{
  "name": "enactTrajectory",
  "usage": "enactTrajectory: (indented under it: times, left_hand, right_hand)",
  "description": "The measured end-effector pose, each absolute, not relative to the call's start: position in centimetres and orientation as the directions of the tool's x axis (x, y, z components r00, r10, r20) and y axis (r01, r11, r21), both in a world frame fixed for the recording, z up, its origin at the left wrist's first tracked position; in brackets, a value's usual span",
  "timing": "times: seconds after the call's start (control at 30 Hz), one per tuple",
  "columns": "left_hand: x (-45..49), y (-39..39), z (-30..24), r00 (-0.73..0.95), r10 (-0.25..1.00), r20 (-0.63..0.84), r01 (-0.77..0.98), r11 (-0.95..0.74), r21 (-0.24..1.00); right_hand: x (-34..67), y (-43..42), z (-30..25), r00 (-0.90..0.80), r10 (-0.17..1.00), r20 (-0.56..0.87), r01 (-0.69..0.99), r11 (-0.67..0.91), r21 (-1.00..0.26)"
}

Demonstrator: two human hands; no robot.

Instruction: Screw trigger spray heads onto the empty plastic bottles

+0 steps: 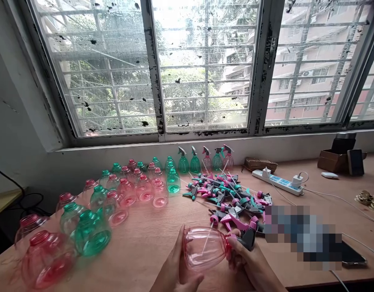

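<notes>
A clear pink spray bottle [202, 250] lies on its side in the air above the table's front part, its neck toward the right. My left hand [177, 269] cups the bottle's base and side. At the neck, the fingers of my right hand [249, 259] close round a spray head [249, 238] with a black body and a pink collar. A thin white dip tube runs inside the bottle. Whether the collar is fully seated is hidden by my fingers. Just beyond lies a heap of loose spray heads [232, 194] in pink, green and grey.
Several open pink bottles [144, 188] and green bottles [92, 235] stand at the left. By the wall is a row of bottles with spray heads [195, 162]. A power strip [278, 182], a cardboard box [333, 161] and a phone [353, 255] are on the right.
</notes>
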State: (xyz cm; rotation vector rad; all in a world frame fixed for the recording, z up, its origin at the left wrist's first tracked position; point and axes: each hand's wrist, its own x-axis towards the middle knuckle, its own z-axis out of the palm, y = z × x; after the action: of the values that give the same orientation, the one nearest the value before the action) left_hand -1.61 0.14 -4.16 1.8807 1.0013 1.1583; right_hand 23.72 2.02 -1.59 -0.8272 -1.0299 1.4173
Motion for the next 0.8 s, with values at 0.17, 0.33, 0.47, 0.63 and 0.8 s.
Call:
enactTrajectory:
  times: [0.17, 0.33, 0.47, 0.63, 0.8]
  left_hand:
    - [-1.6, -0.2, -3.2, 0.273, 0.907, 0.320, 0.241, -0.386, 0.890]
    - [-1.3, 0.1, -3.5, 0.237, 0.907, 0.348, 0.255, -0.404, 0.879]
    - [-1.3, 0.1, -3.5, 0.213, 0.898, 0.385, 0.273, -0.434, 0.859]
    - [-1.2, -0.3, -2.4, 0.232, 0.914, 0.332, 0.241, -0.385, 0.891]
    - [-1.0, -0.4, -1.5, 0.217, 0.927, 0.305, 0.256, -0.356, 0.899]
  right_hand:
    - [23.8, 1.9, -1.7, -0.139, 0.987, 0.080, -0.371, 0.023, -0.928]
    - [23.8, 1.8, -1.9, -0.159, 0.983, 0.091, -0.385, 0.023, -0.923]
    - [23.8, 1.8, -1.9, -0.150, 0.985, 0.089, -0.381, 0.026, -0.924]
    - [23.9, 1.8, -1.8, -0.159, 0.983, 0.092, -0.363, 0.029, -0.931]
    - [23.9, 1.7, -1.7, -0.167, 0.980, 0.110, -0.361, 0.043, -0.931]
